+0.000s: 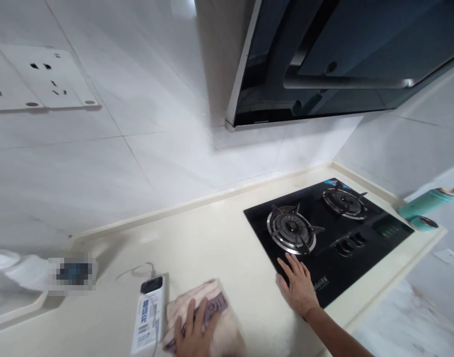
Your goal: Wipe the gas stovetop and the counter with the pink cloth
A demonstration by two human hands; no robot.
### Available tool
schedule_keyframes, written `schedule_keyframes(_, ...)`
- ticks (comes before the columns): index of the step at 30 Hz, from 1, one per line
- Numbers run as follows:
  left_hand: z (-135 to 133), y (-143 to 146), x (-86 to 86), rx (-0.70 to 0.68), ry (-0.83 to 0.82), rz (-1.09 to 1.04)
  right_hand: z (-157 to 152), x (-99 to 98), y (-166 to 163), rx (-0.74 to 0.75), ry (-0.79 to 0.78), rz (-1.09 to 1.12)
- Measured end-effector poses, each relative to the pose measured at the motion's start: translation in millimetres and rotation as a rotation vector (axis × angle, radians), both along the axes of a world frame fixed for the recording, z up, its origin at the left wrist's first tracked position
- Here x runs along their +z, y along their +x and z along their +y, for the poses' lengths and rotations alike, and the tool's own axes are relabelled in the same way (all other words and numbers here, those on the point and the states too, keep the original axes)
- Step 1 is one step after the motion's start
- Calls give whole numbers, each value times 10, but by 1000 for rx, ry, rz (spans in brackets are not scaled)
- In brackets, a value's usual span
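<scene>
My left hand (197, 329) rests with spread fingers on top of a folded, pale pinkish cloth (229, 325) that has a purplish lettered band. This cloth lies on the cream countertop (197, 248). To its left is a white packet (147, 325) with blue print, with a small dark device (151, 284) at its top end and a thin cord running over it. My right hand (298, 287) lies flat, fingers stretched, over the left edge of the black gas cooktop (323, 265). Its fingertips are close to the left burner (292, 228), and it holds nothing.
A second burner (346, 202) and control knobs (349, 244) are further right. Green cylindrical objects (424, 203) stand at the right end. A dark range hood (323, 99) overhangs the cooktop. Wall sockets (48, 77) and a blurred-out item (74, 274) are at the left.
</scene>
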State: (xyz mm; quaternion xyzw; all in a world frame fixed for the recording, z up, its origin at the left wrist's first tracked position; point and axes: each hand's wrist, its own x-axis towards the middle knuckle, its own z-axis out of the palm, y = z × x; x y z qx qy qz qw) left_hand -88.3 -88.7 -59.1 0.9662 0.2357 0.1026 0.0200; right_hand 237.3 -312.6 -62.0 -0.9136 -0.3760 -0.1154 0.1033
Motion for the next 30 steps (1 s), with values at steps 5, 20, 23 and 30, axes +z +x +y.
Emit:
schedule_keyframes(5, 573, 1008, 546, 223, -211, 69, 1, 23, 2, 3, -1, -7)
schedule_keyframes(20, 212, 2667, 630, -27, -427, 106, 8, 55, 34, -10, -27, 15)
schedule_keyframes(23, -151, 2245, 595, -155, -425, 103, 6, 72, 40, 5, -32, 7)
schedule_keyframes(30, -612, 940, -13, -549, -2, -144, 11, 49, 36, -12, -32, -5)
